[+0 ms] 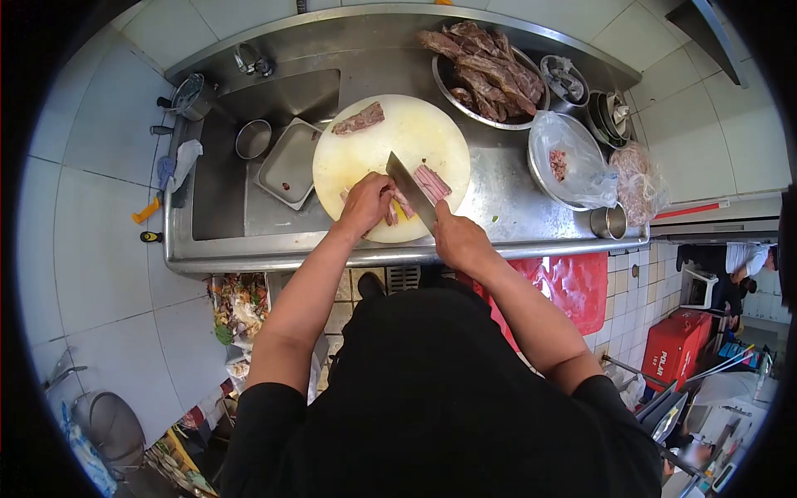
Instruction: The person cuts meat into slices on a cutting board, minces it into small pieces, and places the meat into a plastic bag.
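Note:
A round white cutting board [415, 124] lies on the steel counter in front of me. My right hand [462, 241] is closed around the handle of a kitchen knife [410, 187], its broad blade pointing up and left across the board. Left of the blade, my left hand [366, 203] presses with curled fingers on strips of meat [402, 202], partly hidden under it. Cut meat strips [432, 183] lie together just right of the blade. Apart from both hands, a larger piece of meat [359, 119] rests near the board's upper left edge.
A steel bowl [438, 76] heaped with large meat pieces stands at the back. To the right are a bowl lined with a plastic bag [573, 153] and a small steel cup [608, 222]. At left, a rectangular tray [288, 164] and a round container [253, 139] sit by the sink.

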Tool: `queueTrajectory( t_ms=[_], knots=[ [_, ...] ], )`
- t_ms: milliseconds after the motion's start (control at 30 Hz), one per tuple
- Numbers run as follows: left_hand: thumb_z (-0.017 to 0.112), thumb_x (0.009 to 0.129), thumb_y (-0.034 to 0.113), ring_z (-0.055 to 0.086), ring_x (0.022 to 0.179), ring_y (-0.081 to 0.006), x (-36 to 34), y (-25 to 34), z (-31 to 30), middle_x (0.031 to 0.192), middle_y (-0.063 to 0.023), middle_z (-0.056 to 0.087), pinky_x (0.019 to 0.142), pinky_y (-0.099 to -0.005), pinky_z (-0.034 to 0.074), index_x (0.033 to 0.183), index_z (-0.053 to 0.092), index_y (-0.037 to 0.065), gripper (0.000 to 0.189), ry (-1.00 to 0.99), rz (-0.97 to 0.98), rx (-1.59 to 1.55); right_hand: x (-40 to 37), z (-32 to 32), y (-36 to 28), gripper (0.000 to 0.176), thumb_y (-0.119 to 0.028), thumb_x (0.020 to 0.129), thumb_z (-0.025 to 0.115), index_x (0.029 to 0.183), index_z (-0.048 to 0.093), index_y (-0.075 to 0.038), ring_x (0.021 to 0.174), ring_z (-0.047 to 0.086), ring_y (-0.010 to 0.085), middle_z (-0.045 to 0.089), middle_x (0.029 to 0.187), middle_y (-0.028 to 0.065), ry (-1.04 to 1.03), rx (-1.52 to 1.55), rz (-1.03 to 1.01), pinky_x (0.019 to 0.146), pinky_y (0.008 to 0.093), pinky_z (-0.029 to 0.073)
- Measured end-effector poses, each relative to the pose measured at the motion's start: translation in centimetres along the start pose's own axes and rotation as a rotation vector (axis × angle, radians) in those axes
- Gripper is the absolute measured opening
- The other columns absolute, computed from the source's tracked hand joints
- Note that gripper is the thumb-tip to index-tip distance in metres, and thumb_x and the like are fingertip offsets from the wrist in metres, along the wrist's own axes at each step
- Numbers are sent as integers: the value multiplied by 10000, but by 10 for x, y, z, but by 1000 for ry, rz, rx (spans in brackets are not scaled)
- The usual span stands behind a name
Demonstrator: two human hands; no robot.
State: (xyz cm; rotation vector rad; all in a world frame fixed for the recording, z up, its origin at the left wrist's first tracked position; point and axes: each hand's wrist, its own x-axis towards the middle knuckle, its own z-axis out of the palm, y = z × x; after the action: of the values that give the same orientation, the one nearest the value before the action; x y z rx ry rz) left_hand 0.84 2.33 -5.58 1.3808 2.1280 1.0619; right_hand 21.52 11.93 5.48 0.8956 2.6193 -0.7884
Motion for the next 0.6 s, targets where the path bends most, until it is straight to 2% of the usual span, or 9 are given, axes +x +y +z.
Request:
queueTrajectory(
  t_ms=[233,333,400,533,600],
  knots=[
    [703,897,37,696,904,-325,-2,-3,1,999,-168,699,829,-384,546,1043,706,-1,151,34,44,15,-7,12,9,225,-63,973,434,1177,441,32,889,708,468,705,882,310,-36,-15,-13,806,566,549],
    [705,894,28,700,898,-336,-1,-6,3,999,-172,702,824,-386,548,1035,707,-4,145,22,2,-31,-6,10,8,198,-128,1010,478,1121,412,22,855,684,503,686,856,322,-28,20,-45,769,606,518],
    [706,893,26,701,900,-337,-2,-5,5,999,-174,702,824,-387,549,1034,707,-6,145,22,-15,-37,-3,4,-2,217,-37,964,427,1169,447,31,924,712,465,709,927,311,-94,-61,14,822,554,555],
    [703,892,18,704,902,-332,-1,-5,3,1000,-174,704,820,-389,550,1034,707,-6,144,33,-4,-29,5,5,-9,226,-31,964,423,1180,446,30,951,710,464,710,966,312,-135,-67,36,828,550,558],
    [703,893,20,705,900,-326,-1,-7,3,998,-173,704,818,-387,549,1032,705,-5,141,34,-5,-28,11,15,-6,271,-73,971,438,1215,429,45,954,695,505,698,960,344,-106,-49,54,840,578,544]
  ],
)
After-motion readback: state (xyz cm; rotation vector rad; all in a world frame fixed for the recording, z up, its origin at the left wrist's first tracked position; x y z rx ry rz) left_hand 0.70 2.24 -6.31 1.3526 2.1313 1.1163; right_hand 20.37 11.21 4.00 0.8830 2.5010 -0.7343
